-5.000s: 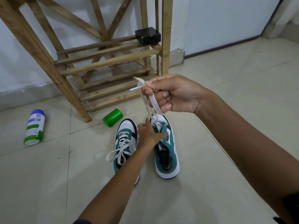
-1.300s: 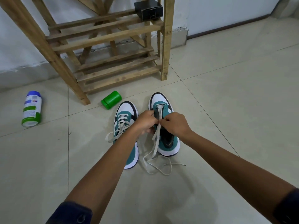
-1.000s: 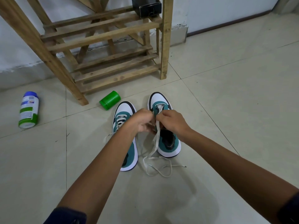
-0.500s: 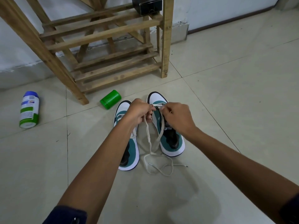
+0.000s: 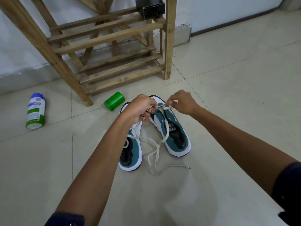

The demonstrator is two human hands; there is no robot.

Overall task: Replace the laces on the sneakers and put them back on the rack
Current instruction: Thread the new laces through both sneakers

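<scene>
Your left hand (image 5: 140,106) has its fingers curled tight around one run of the white lace (image 5: 154,149), and your right hand (image 5: 182,101) pinches the other run at the toe eyelets of the right sneaker (image 5: 172,128). The slack lies looped on the floor (image 5: 228,95) toward 6 o'clock. The left sneaker (image 5: 132,150) sits just beside it at 9 o'clock, and the wooden rack (image 5: 114,46) stands at 12 o'clock.

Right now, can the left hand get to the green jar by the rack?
Probably yes, once freed. The green jar lies on bare floor just left of the left hand, nothing between them. But that hand is gripping the lace, so it must let go first.
</scene>
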